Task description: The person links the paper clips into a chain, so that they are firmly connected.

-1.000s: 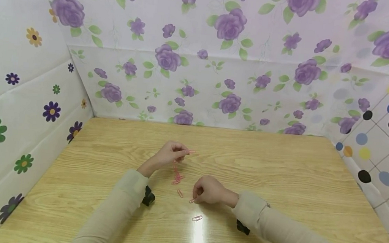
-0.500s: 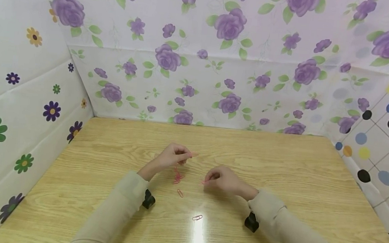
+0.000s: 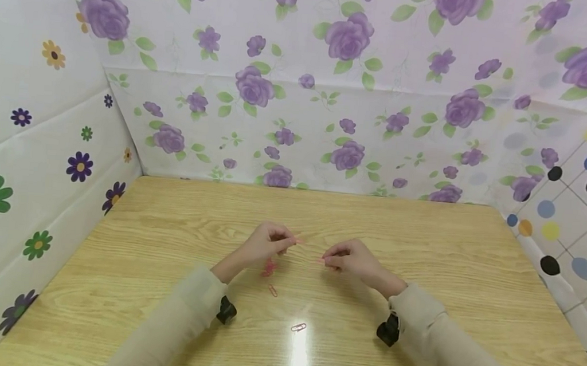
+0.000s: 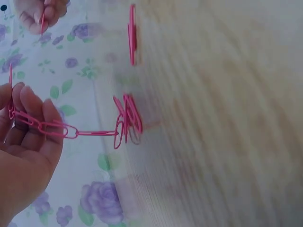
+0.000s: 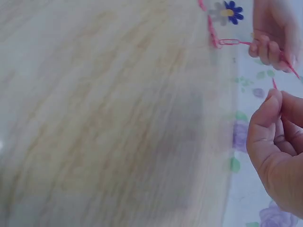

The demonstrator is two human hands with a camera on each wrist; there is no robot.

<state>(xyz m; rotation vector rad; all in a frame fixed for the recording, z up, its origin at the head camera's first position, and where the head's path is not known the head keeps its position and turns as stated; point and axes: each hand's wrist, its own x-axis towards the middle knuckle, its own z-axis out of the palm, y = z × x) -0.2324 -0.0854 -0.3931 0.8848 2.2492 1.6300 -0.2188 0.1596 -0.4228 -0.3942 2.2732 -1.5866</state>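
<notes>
My left hand (image 3: 269, 244) pinches the end link of a chain of pink paper clips (image 4: 57, 128) between thumb and index finger. The chain runs across its fingers in the left wrist view and hangs down to a small heap of linked clips (image 3: 269, 268) on the table. My right hand (image 3: 357, 262) pinches a single pink paper clip (image 5: 274, 83) by one end, its other end pointing toward the left hand. A small gap separates the two hands, and the held clips are apart. How far the fingers cover each held clip is hidden.
One loose paper clip (image 3: 273, 290) lies just in front of the heap. Another loose clip (image 3: 299, 327) lies nearer the front, by a bright reflection on the wooden table (image 3: 447, 264). Flower-patterned cloth (image 3: 303, 120) stands behind the table.
My right hand has lifted a paper clip off the table and carried it away from me and rightward. My left hand has shifted slightly right and nearer, still holding the chain.
</notes>
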